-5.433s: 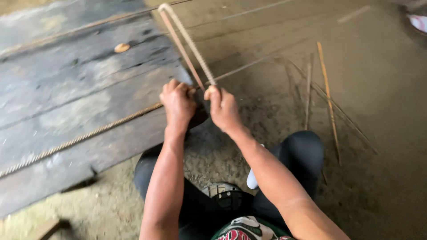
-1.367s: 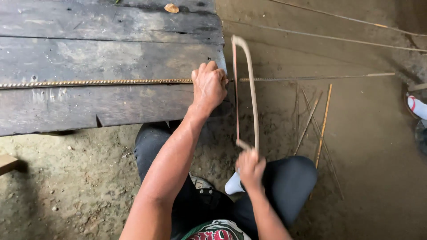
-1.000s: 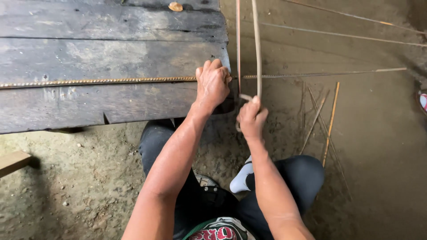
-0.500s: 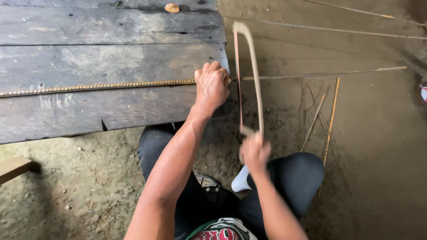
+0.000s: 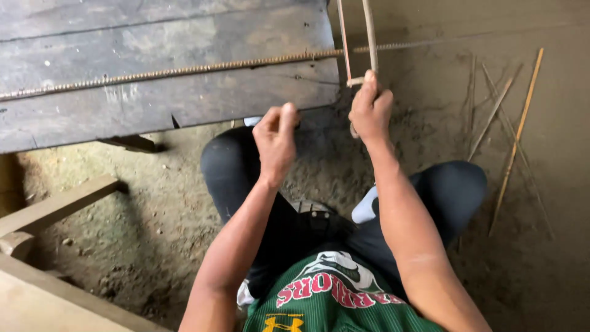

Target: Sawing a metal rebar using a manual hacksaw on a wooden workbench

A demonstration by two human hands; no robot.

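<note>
A thin metal hacksaw frame [image 5: 356, 43] stands near the right edge of a weathered grey wooden plank platform [image 5: 160, 92], its two slender bars rising out of the top of the view. The right hand [image 5: 370, 110] is clamped around the saw's lower end, fingers curled tight on the handle. A long ribbed steel reinforcing bar [image 5: 172, 71] lies lengthwise across the platform and passes out beyond its right edge, crossing the saw's bars. The left hand [image 5: 276, 138] hangs free just below the platform edge, fingers loosely curled together, holding nothing. Thin bamboo strips [image 5: 513, 141] lie on the sandy dirt floor [image 5: 153, 215] to the right. A pale timber beam [image 5: 55, 206] lies lower left.
</note>
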